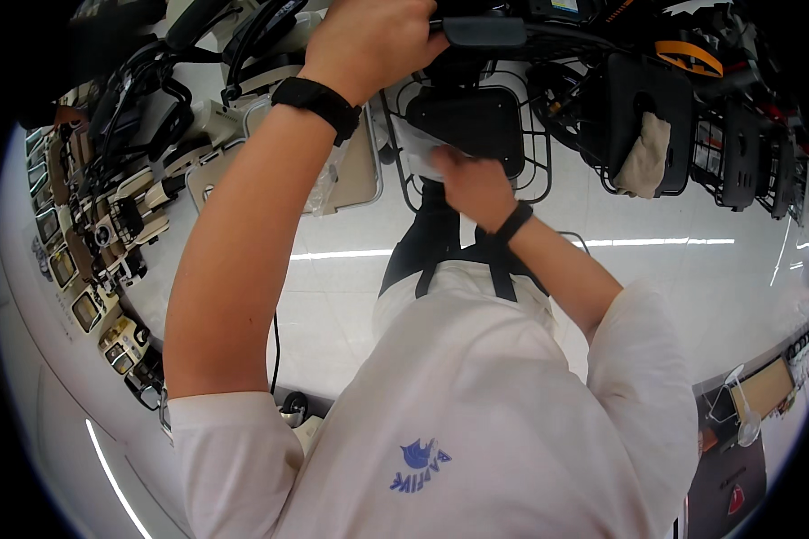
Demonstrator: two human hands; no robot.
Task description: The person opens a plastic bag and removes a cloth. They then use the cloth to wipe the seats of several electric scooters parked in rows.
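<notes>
My left hand is closed at the end of a black handlebar at the top of the view; its fingertips are partly cut off by the edge. Lower and to the right, my right hand pinches a thin white cloth, smeared by motion. That cloth lies along the left side of a black wire basket with a dark flat panel in it. Whether the cloth touches the basket's wires or the panel, I cannot tell.
Several scooters or bikes with beige parts stand close on the left. To the right, a beige cloth hangs over a black basket, beside more black baskets. Pale tiled floor lies below.
</notes>
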